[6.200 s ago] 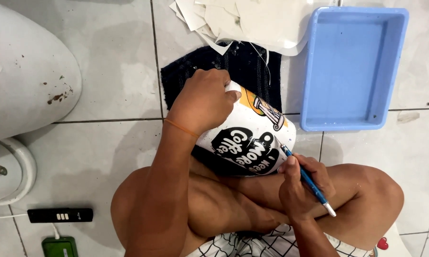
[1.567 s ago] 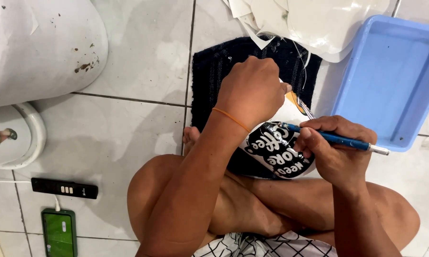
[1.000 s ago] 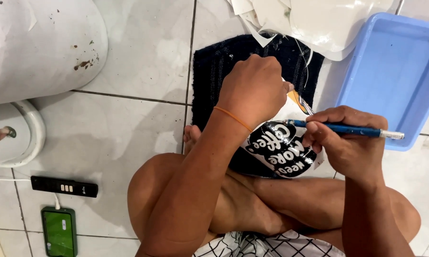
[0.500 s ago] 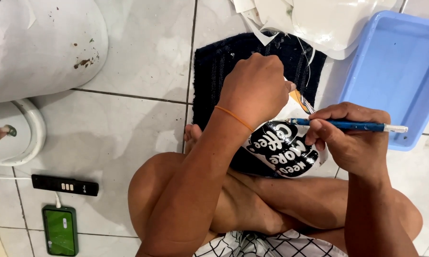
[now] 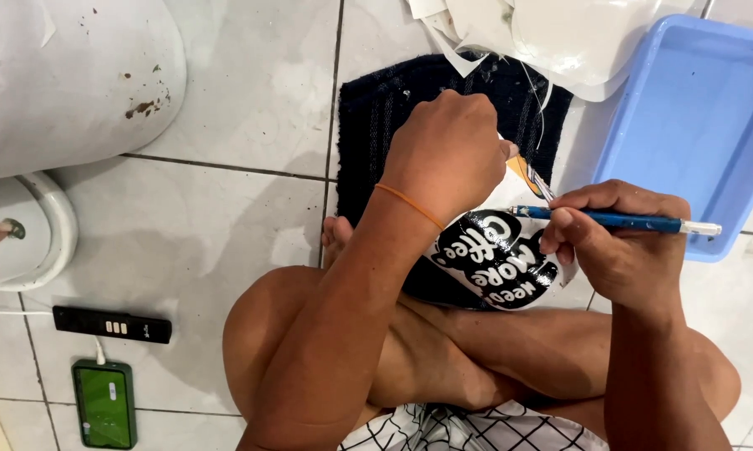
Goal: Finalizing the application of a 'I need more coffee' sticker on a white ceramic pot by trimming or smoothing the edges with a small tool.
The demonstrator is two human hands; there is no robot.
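My left hand (image 5: 452, 154) grips the top of a white mug (image 5: 493, 259) with a black printed label, holding it tilted over my crossed legs. My right hand (image 5: 619, 246) holds a thin blue-handled tool (image 5: 619, 220) almost level, its tip touching the mug's upper right side near an orange patch. An orange band circles my left wrist. A dark cloth mat (image 5: 393, 117) lies on the tiled floor under the mug.
A light blue plastic tray (image 5: 694, 125) sits at the right. White paper scraps and a white plate (image 5: 577, 38) lie at the top. Left: a large white object (image 5: 59, 83), a white mug (image 5: 17, 234), a black power strip (image 5: 113, 324), a green phone (image 5: 105, 403).
My right hand has swung the blue tool from a downward slant to nearly level and raised it to the mug's upper right. The left hand keeps its grip on the mug.
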